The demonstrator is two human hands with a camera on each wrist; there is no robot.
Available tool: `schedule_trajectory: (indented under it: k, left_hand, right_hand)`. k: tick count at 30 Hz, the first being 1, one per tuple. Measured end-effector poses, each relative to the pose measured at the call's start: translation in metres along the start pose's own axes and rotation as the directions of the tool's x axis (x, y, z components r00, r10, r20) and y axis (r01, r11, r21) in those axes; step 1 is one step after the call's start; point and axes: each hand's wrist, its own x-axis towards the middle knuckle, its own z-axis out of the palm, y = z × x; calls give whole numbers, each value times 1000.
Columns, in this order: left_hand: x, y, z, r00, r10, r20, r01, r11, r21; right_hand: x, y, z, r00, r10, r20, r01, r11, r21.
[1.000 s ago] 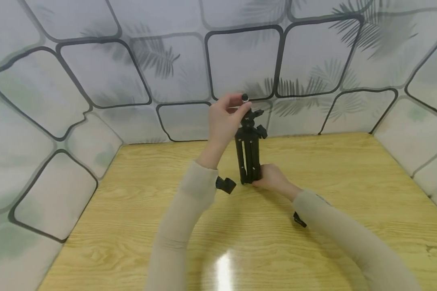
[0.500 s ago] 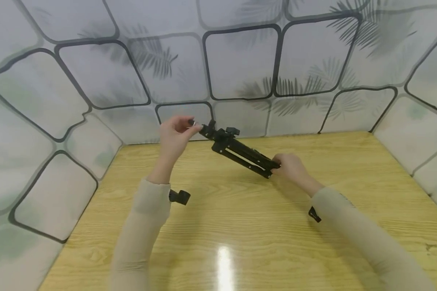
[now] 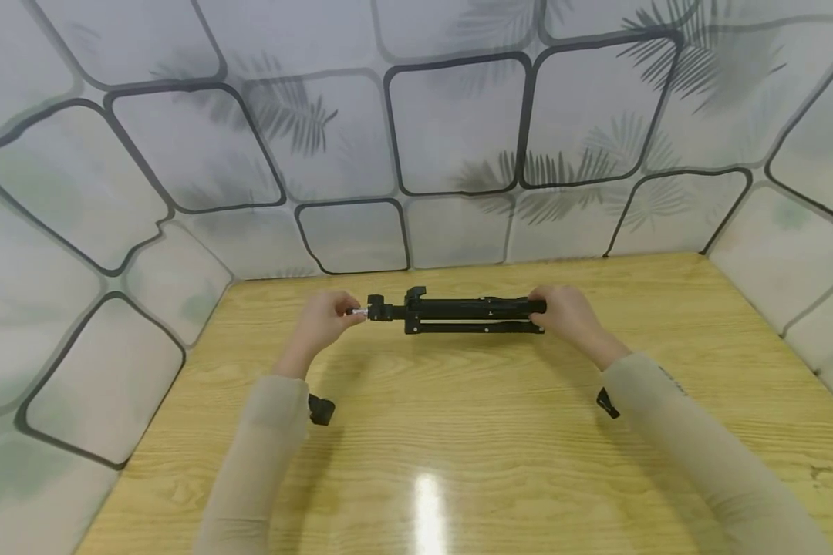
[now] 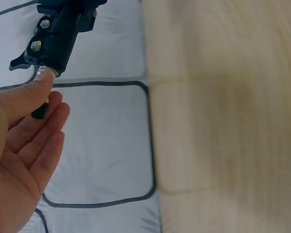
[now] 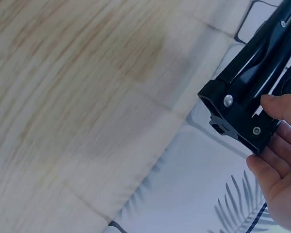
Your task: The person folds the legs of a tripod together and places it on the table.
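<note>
A folded black tripod [image 3: 458, 310] lies level between both hands, its head on the left and its leg ends on the right. With thumb and fingers, my left hand [image 3: 322, 320] pinches the short silver tip at the head end. Up close in the left wrist view, that hand [image 4: 26, 131] has its thumb on the shiny collar, and a small black end pokes out below the thumb. My right hand [image 3: 569, 320] grips the leg ends. In the right wrist view its fingers [image 5: 281, 150] sit under the black leg bracket [image 5: 233, 114]; the thumb presses from above.
A wood-grain table [image 3: 458, 432] spreads beneath the hands. Behind it and at both sides stands a pale cloth wall [image 3: 458, 123] with dark outlines and leaf prints. Black wrist mounts [image 3: 322, 410] hang at the sleeves.
From standing upright, the tripod has tipped over to the left until level. My left hand has moved left and down with the head end; my right hand has shifted slightly right, holding the leg ends.
</note>
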Motion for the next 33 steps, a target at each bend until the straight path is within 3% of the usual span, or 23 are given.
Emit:
schedule_trajectory:
  k: [5,13,17,25,29,33]
  left_hand:
    - [3,-10,16,996,14,91,-25,992,121]
    - [7,-18,32,991,21,130,-43,984,174]
    - [8,-23,38,992,32,124,-57,977,205]
    - [10,-33,47,994,-32,108,9,978,207]
    - [9,-32,48,994,-43,98,21,976,215]
    - [5,-24,45,996,-68,55,59,986,157]
  right_hand:
    - [1,1,5,1000,-27,8,28,998,-60]
    - [1,-1,11,998,-49,28,51,995,-85]
    - [1,-2,15,998,-58,39,62,994,-90]
    - [0,-4,19,996,-85,14,86,993,-84]
    - [-1,-4,18,996,-84,7,84,994,-71]
    - [-4,-7,14,997,-71,2,71,996,-45]
